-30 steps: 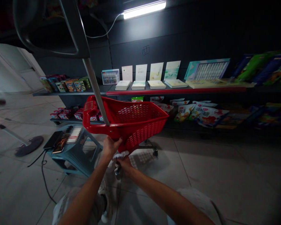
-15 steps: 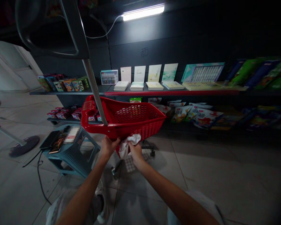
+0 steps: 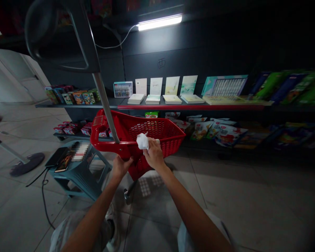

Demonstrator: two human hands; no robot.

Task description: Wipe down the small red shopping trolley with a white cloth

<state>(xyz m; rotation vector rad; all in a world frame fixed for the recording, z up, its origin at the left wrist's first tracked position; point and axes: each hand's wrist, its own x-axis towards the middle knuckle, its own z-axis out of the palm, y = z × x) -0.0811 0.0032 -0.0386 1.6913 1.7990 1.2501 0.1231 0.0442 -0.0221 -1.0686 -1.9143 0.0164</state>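
Note:
A red plastic shopping cart basket [image 3: 170,145] with perforated sides is in front of me, tilted, with a metal pole and grey handle rising at its left. My left hand [image 3: 120,167] grips the basket's lower left side; its thumb shows and the other fingers are partly hidden. Crumpled white cloth or tissue [image 3: 142,141] is bunched in my right hand [image 3: 154,154], whose fingers are closed round it at the basket's near upper rim.
A blue-grey plastic stool [image 3: 78,178] at the left bears a black device, a dark printed item and a blurred-out item. A cable hangs from it. Behind the basket, a shelf [image 3: 194,107] holds books and boxes, with snack bags [image 3: 229,134] below. A round stand base [image 3: 27,164] lies far left.
My right hand has moved up from the basket's lower side to its near rim, carrying the white cloth away from my left hand. The left hand stays at the basket's lower left.

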